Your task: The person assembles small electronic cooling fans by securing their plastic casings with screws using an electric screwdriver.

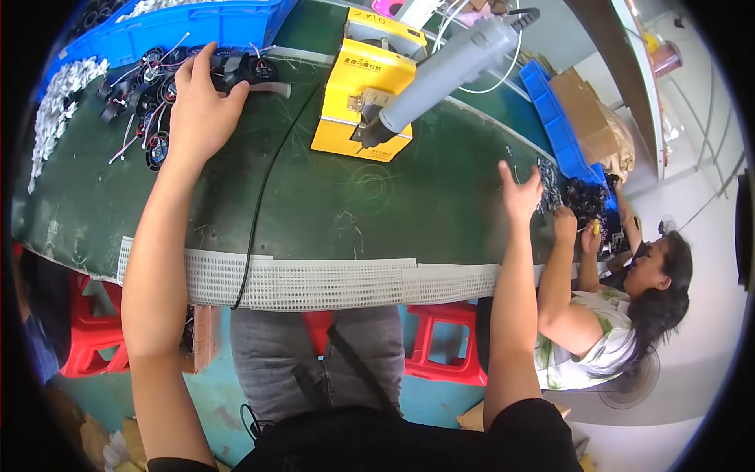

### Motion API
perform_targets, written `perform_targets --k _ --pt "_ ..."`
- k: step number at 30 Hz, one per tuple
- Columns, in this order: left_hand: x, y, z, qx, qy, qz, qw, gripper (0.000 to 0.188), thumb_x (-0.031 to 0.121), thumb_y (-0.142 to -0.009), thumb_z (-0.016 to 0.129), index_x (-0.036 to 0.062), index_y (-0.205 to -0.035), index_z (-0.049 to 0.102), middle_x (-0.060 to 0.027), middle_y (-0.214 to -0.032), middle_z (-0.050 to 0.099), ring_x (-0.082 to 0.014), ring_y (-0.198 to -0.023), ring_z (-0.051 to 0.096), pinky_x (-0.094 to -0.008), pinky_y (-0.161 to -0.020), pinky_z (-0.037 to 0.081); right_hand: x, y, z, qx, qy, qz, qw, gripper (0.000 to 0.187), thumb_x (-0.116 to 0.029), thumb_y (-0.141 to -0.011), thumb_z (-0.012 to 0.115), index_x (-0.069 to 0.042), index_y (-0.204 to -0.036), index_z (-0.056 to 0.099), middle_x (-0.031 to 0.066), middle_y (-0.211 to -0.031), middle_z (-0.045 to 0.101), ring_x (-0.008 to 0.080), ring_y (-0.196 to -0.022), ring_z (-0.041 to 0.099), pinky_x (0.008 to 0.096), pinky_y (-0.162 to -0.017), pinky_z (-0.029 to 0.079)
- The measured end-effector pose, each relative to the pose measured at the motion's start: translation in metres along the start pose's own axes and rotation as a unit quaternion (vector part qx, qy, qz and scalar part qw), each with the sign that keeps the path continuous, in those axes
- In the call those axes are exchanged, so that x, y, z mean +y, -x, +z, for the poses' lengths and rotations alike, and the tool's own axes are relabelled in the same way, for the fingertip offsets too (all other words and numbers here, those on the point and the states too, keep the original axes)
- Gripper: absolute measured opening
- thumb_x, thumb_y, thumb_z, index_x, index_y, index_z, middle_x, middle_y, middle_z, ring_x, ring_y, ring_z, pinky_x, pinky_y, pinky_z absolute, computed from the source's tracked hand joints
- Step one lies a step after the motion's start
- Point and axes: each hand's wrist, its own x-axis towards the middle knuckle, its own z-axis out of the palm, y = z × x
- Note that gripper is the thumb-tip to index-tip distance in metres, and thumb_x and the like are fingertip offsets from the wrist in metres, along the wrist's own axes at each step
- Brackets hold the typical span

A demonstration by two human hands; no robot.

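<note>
My left hand [206,110] is at the far left of the green table, fingers spread over a pile of black round parts with thin wires [149,75]. Its thumb points right, beside one black part [263,69] and a short pale strip [271,89]. Out to the right, my right hand [522,193] is held open, thumb and fingers apart, near a heap of small shiny metal pieces [548,185]. Between the hands stands a yellow box-shaped screw feeder [330,118]. A grey electric screwdriver [452,75] slants down across it, its dark tip at the front.
A black cable [267,177] crosses the table and its perforated pale edge strip [330,283]. White pieces [59,110] and a blue bin [173,35] lie at far left. At right, a co-worker [605,315] works by black parts [586,200] and a blue tray [558,126].
</note>
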Motion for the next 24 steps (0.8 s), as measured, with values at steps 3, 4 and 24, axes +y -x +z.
perform_targets --k 3,4,24 --pt "0.025 0.010 -0.006 0.042 0.092 0.008 0.995 0.057 0.020 -0.084 0.070 0.0100 -0.136 0.049 -0.0144 -0.130 0.049 -0.0201 -0.084 0.066 -0.0342 -0.076 0.054 0.027 -0.007 -0.005 -0.211 -0.023 0.031 0.977 0.080 -0.052 -0.070 0.080 0.001 -0.127 0.058 0.0236 -0.116 0.066 0.0357 -0.110 0.063 0.0435 -0.097 0.047" --pt "0.029 0.012 -0.007 0.030 0.127 0.034 0.991 0.052 0.016 -0.084 0.069 0.0089 -0.132 0.052 -0.0130 -0.128 0.051 -0.0197 -0.082 0.066 -0.0328 -0.074 0.054 0.023 0.005 -0.005 -0.144 -0.059 -0.012 0.988 0.071 -0.047 -0.072 0.081 0.003 -0.119 0.063 0.0198 -0.102 0.071 0.0312 -0.099 0.068 0.0394 -0.091 0.051" --pt "0.058 0.042 -0.006 -0.501 0.648 -0.120 0.561 0.059 0.031 -0.097 0.053 -0.0009 -0.143 0.036 -0.0191 -0.129 0.056 -0.0295 -0.111 0.062 -0.0430 -0.089 0.055 -0.208 0.121 -0.038 -0.146 -0.493 -0.422 0.746 0.049 -0.024 -0.077 0.079 -0.004 -0.119 0.062 0.0134 -0.113 0.056 0.0284 -0.098 0.062 0.0357 -0.081 0.052"
